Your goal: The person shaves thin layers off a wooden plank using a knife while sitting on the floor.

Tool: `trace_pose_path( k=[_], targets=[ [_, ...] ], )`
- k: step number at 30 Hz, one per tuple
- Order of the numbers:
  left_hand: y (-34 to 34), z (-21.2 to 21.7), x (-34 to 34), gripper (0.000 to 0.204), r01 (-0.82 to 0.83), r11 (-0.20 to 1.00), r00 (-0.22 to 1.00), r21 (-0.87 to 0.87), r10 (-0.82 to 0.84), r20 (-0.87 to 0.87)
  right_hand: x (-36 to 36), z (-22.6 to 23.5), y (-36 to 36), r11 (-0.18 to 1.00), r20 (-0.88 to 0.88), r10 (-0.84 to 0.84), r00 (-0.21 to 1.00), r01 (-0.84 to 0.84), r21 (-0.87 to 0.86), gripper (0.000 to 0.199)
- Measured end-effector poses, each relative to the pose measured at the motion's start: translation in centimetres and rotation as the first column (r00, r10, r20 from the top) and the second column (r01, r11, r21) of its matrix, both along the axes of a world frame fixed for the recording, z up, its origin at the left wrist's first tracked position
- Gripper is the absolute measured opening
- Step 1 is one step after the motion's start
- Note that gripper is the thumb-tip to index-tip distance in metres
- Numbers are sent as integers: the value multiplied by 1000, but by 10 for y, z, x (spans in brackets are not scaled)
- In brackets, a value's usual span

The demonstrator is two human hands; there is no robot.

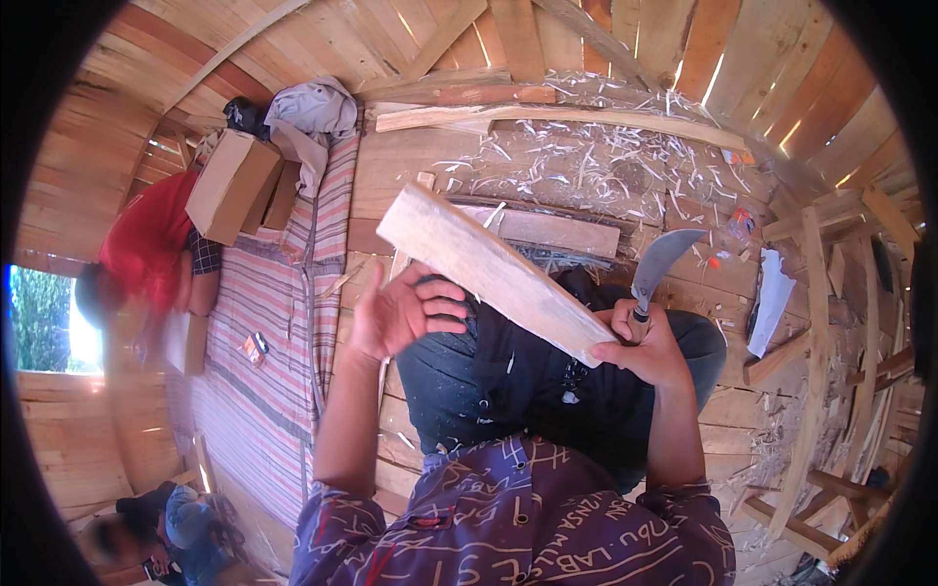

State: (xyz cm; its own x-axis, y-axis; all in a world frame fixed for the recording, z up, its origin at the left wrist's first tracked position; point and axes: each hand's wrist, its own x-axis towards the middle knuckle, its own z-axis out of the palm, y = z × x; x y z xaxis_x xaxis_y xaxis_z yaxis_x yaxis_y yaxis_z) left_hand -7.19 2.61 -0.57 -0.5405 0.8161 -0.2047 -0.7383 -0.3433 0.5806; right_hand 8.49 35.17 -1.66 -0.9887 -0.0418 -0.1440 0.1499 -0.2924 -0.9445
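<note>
A pale wooden board (489, 272) slants across my lap, its far end up to the left. My right hand (647, 344) is closed round the handle of a knife with a broad curved blade (664, 262), which points up and away. The thumb of that same hand presses on the board's near end, gripping it too. Beside the board's left edge, my left hand (403, 313) is open, palm turned up and fingers apart. Whether its fingertips touch the board's underside, I cannot tell.
Wood shavings (576, 146) litter the plank floor ahead, where a long wooden strip (547, 117) and a shorter plank (547, 230) lie. White paper (768, 303) is at the right. On the left are a striped rug (264, 337), a cardboard box (232, 186) and a person in red (147, 230).
</note>
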Motion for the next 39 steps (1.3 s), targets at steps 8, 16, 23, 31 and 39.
trace_pose_path(
  k=[8,16,23,31,39],
  targets=[
    [-26,44,-47,126,810,539,535,-230,-840,-86,-25,4,10,915,-39,244,969,-217,340,43],
    [-4,46,-19,61,589,283,429,-757,-903,-3,-57,17,10,589,-70,247,966,-92,803,36],
    [-15,0,17,35,387,662,748,-642,-632,-201,-53,34,-27,507,-322,-105,941,329,796,32],
    [28,8,56,30,267,783,900,-561,-411,-146,-33,-7,-74,475,-317,233,919,177,862,40],
    [32,-1,82,40,319,653,824,-687,-549,-140,-89,-28,-17,307,-305,-296,905,393,867,42]
  ],
)
